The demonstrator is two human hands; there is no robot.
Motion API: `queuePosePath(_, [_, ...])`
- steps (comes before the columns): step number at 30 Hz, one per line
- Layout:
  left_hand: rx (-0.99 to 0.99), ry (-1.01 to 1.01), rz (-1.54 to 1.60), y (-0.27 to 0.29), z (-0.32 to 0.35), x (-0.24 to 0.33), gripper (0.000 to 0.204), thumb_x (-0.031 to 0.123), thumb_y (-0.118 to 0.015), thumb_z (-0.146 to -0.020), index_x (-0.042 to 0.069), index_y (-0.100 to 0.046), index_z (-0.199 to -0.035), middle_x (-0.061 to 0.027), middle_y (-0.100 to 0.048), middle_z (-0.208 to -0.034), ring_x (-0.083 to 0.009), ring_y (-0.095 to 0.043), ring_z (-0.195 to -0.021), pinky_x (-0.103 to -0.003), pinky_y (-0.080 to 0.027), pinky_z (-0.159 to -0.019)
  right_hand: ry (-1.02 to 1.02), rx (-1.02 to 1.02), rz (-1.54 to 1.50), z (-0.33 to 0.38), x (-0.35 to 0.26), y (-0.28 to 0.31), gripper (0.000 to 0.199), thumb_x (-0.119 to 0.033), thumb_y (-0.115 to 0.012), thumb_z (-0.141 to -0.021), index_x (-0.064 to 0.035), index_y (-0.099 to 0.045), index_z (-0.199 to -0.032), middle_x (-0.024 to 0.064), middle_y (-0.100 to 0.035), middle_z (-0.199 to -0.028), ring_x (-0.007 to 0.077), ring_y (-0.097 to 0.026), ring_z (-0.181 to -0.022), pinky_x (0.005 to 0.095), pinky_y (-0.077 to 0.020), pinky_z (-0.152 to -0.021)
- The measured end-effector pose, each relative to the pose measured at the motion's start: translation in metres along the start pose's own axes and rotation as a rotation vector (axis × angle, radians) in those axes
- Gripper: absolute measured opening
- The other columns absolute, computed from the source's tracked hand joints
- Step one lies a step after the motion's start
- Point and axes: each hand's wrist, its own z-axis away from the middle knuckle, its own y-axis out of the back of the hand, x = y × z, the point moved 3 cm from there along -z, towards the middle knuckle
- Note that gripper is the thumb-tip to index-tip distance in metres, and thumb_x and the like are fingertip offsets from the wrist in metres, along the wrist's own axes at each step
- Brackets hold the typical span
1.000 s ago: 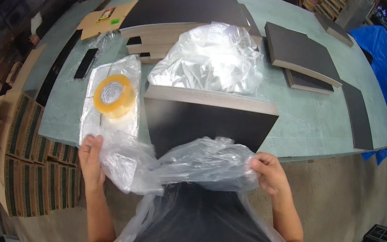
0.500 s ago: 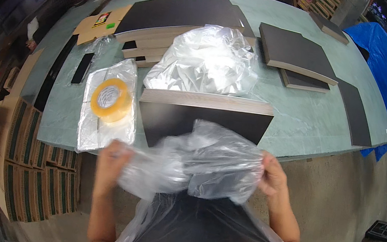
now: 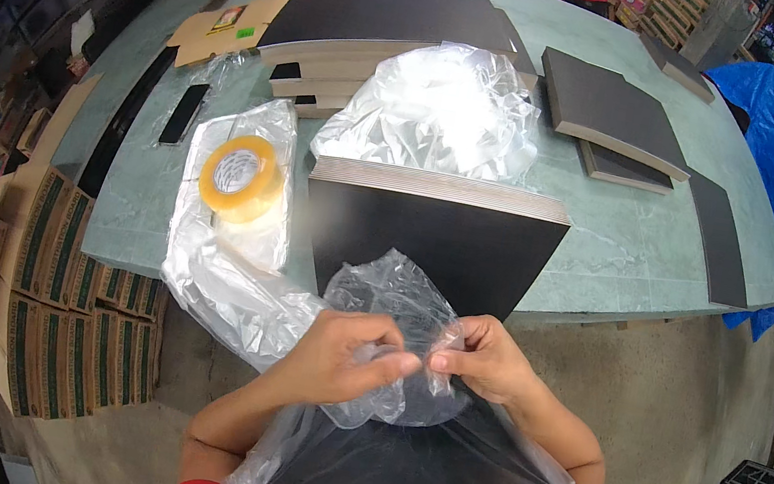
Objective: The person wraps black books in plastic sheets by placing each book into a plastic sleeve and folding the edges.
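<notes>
Close to my body lies a stack of black boards [image 3: 393, 461] with pale edges, inside transparent plastic. Loose, crumpled film of a transparent plastic bag [image 3: 391, 283] rises above it. My left hand [image 3: 348, 358] pinches this film between thumb and fingers. Beside it, my right hand [image 3: 482, 360] is closed on the same film, and the two thumbs nearly meet. Just beyond my hands, a thick stack of black boards [image 3: 439, 235] stands at the table's near edge, layered edges up. Left of it, a roll of yellowish tape [image 3: 259, 186] rests on folded plastic bags [image 3: 211, 138] that droop over the edge.
A big heap of crumpled plastic [image 3: 438, 113] sits mid-table. More black boards [image 3: 392, 20] lie behind it, with others [image 3: 615, 111] to the right. A phone [image 3: 184, 114] and flattened cardboard [image 3: 229, 24] are at left. Cartons [image 3: 77, 345] are stacked left of the greenish table [image 3: 621, 299].
My hands have come together from wide apart and now gather the film between them. The folded bags' near end now droops toward my left arm. The view has shifted slightly.
</notes>
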Motion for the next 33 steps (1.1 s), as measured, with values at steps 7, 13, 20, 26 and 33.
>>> queuePosePath(7, [0.105,-0.03,0.153,-0.009,-0.009,-0.018,0.012,0.011,-0.065,-0.071,0.001,-0.058,-0.071,-0.0032,-0.057,-0.067,-0.0076,-0.051,-0.064,-0.023,-0.041,-0.059,0.047,-0.183,-0.339,-0.006,0.012,-0.002,0.023,-0.022,-0.068,-0.071,-0.0032,-0.057,-0.074,0.0024,-0.056,-0.066,0.0093,-0.052,-0.059,0.0216,-0.0398,-0.052])
queuePosePath(13, [0.819,0.098,-0.403,0.104,0.04,-0.055,0.004,0.003,-0.059,-0.067,0.001,-0.055,-0.069,-0.0043,-0.057,-0.067,-0.0098,-0.052,-0.064,-0.024,-0.042,-0.062,0.097,-0.057,-0.153,0.017,-0.012,0.029,0.014,-0.014,-0.065,-0.074,-0.0025,-0.058,-0.071,0.0051,-0.055,-0.071,0.0122,-0.053,-0.067,0.0256,-0.0416,-0.063])
queuePosePath(20, [-0.38,-0.065,-0.434,-0.033,0.002,-0.003,0.027,0.02,-0.058,-0.076,0.002,-0.051,-0.094,-0.0183,-0.058,-0.078,-0.0336,-0.058,-0.071,-0.035,-0.046,-0.059,0.874,0.119,0.422,0.007,-0.08,-0.039,0.019,-0.013,-0.072,-0.065,0.0001,-0.06,-0.073,0.0044,-0.049,-0.095,0.0156,-0.047,-0.094,0.0276,-0.036,-0.081])
queuePosePath(26, [0.045,-0.211,0.087,0.007,-0.005,0.029,0.011,0.009,-0.052,-0.08,0.0,-0.053,-0.085,-0.0056,-0.054,-0.065,-0.0092,-0.053,-0.061,-0.025,-0.042,-0.055,0.42,-0.04,0.403,-0.006,-0.066,-0.027,0.017,-0.019,-0.06,-0.076,-0.0015,-0.059,-0.074,0.0134,-0.058,-0.08,0.0167,-0.056,-0.072,0.031,-0.0447,-0.067])
queuePosePath(33, [-0.28,-0.154,0.461,0.014,-0.009,0.047,0.013,0.001,-0.047,-0.078,-0.002,-0.056,-0.087,-0.0053,-0.054,-0.075,-0.0091,-0.051,-0.069,-0.023,-0.042,-0.063,0.019,-1.015,0.451,0.008,-0.033,-0.057,0.029,-0.028,-0.052,-0.084,-0.0011,-0.057,-0.094,0.0101,-0.059,-0.091,0.0155,-0.053,-0.085,0.0299,-0.0415,-0.075])
